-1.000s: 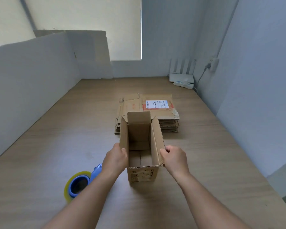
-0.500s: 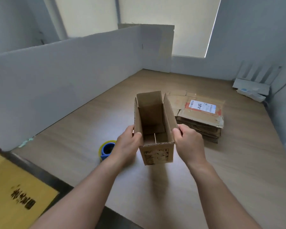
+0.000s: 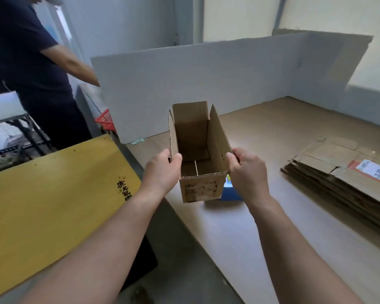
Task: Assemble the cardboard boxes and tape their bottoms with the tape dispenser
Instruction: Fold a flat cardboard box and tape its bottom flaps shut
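I had my left hand [image 3: 162, 170] and right hand [image 3: 247, 172] each pinching a side wall of the upright open box [image 3: 201, 189] at the wooden table's [image 3: 272, 227] left edge. Level grips and a slow flip should expose the bottom seam for taping. The tape dispenser [image 3: 229, 194] peeked out just behind the box, with flat cartons [image 3: 342, 187] to the right, a white partition [image 3: 206, 84] behind, and a yellow board [image 3: 42, 194] and a bystander [image 3: 31, 62] to the left.

Forearms outstretched, left hand [image 3: 162, 172], right hand [image 3: 248, 175] (fingers apparently curled)
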{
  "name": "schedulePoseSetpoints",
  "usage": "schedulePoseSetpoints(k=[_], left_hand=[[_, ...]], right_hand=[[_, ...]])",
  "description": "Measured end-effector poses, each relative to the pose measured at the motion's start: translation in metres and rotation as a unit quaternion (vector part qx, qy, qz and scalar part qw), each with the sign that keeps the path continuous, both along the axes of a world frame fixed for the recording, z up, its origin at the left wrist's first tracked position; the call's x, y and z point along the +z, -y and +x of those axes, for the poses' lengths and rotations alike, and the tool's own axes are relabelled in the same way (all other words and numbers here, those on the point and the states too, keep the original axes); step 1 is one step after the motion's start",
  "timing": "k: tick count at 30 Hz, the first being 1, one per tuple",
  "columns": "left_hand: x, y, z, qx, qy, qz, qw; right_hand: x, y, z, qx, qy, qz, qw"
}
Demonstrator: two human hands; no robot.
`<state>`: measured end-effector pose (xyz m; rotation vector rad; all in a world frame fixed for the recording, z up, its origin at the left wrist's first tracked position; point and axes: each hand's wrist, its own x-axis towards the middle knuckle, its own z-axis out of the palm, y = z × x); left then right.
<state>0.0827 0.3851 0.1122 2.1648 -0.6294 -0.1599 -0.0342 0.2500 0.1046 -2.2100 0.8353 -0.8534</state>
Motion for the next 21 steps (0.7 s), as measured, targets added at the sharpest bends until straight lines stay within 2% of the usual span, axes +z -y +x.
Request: schedulePoseSetpoints(k=[3, 6, 10, 17, 21], left_hand=[[0.001, -0.027, 0.017, 0.042, -0.003, -0.001, 0.999], [0.000, -0.053, 0.042, 0.081, -0.018, -0.004, 0.997], [-0.010, -0.086, 0.086, 0.131, -0.018, 0.016, 0.991], [-0.037, -0.143, 0.185, 0.171, -0.050, 0.051, 0.983], [-0.045, -0.169, 0.241, 0.174, -0.089, 0.075, 0.978]], right_hand=[[-0.004, -0.017, 0.032, 0.048, 0.009, 0.018, 0.999], [-0.004, -0.037, 0.068, 0.082, -0.021, -0.004, 0.996], [-0.008, -0.064, 0.122, 0.129, -0.036, 0.012, 0.991], [-0.037, -0.104, 0.241, 0.183, -0.098, 0.044, 0.977], [-0.056, -0.129, 0.305, 0.199, -0.151, 0.027, 0.968]])
